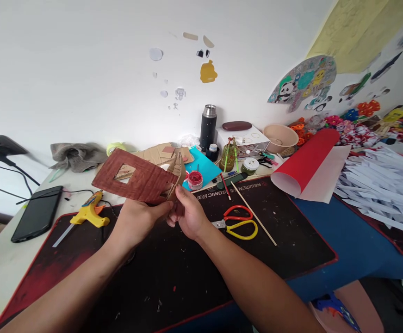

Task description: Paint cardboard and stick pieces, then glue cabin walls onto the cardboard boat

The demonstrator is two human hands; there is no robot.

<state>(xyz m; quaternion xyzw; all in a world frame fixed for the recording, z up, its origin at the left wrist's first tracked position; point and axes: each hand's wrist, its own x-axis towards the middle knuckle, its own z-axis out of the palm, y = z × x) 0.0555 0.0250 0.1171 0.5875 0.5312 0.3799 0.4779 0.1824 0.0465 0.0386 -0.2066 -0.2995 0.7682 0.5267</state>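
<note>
Both hands hold a brown-painted cardboard piece [140, 181] above the dark mat. It has a square opening cut in its left part, and a bent cardboard side stands up at its right end. My left hand [140, 219] grips the lower edge, thumb pointing right. My right hand [189, 212] pinches the right end where the side folds; its fingertips are partly hidden. Just right of my right hand lie scissors [238, 225] with one red and one yellow handle. A yellow glue gun [89, 213] with a glue stick rests to the left of my left hand.
A black phone [37, 213] lies at the left. Behind the hands are a red paint jar [195, 179], blue paper [204, 162] and a black thermos [208, 127]. A thin wooden stick [255, 215] crosses the mat [187, 286]. Rolled red paper [307, 162] and white paper strips [381, 185] lie at right.
</note>
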